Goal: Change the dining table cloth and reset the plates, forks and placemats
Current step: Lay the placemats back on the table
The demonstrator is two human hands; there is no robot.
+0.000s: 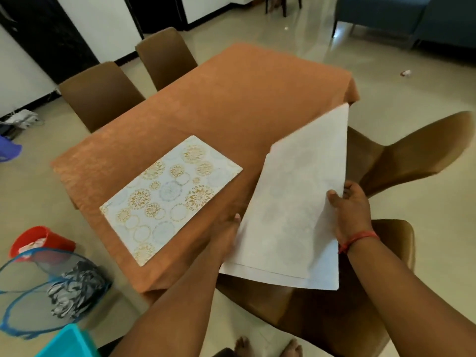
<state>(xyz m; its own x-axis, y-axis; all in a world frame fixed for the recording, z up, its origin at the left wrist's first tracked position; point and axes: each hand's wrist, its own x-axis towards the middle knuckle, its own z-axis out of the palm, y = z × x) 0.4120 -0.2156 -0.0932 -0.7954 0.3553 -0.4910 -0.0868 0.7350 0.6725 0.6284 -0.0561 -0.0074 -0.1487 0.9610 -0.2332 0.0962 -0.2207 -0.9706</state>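
While the orange tablecloth (pixel 231 99) covers the table, one patterned placemat (pixel 170 197) lies near its left edge; both hands, left (pixel 226 228) and right (pixel 347 210), pinch white placemats (pixel 296 215) (undersides up) at the right.

Quick count from where I'm standing. One orange cloth (pixel 231 99) on the bench. Placemats: one patterned placemat (pixel 170 197) lying on the cloth, plus what looks like two more, white side up, stacked in my hands (pixel 291 217), so three. Brown chairs round that cloth: four, two on the far side (pixel 103 94) (pixel 164 55), two on mine (pixel 412 153) (pixel 322 313). One red bucket (pixel 41 243), one mesh basket (pixel 38 292).
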